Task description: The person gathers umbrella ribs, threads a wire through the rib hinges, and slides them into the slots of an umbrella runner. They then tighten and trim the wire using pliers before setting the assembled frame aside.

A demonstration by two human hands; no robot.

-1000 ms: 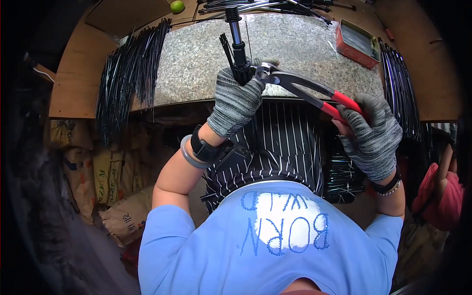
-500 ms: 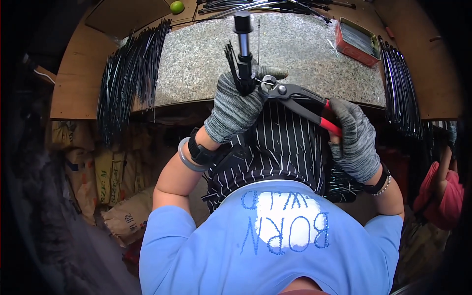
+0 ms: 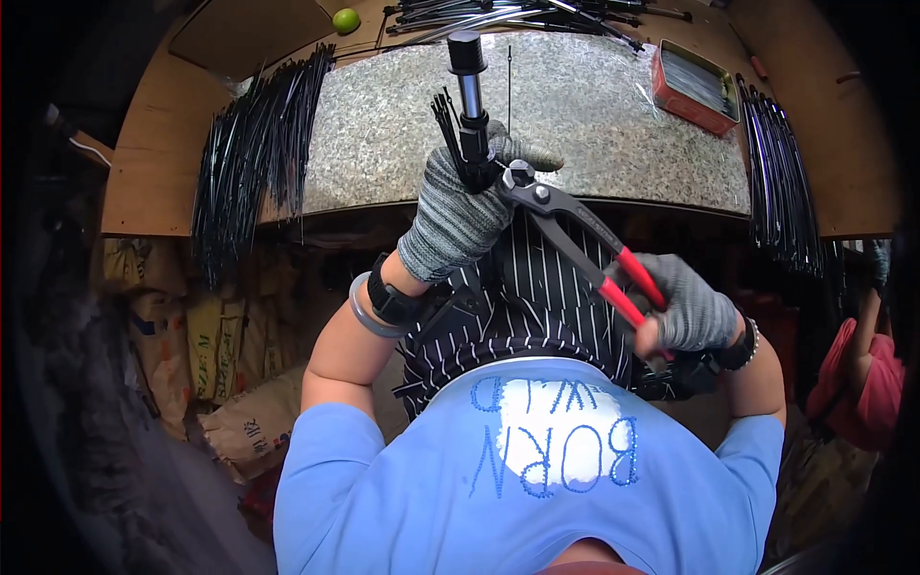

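Fingers (image 3: 661, 267) of the right hand (image 3: 692, 305) grip the pincers (image 3: 586, 221) by red handles (image 3: 623, 303).

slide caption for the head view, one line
Gloved left hand holds a black-and-silver shaft; gloved right hand grips red-handled pincers before a speckled slab.

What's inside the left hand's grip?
The left hand grips a black-and-silver shaft and thin black rods; both stick out above it. Their gripped parts are covered, so how they join or end there can't be seen.
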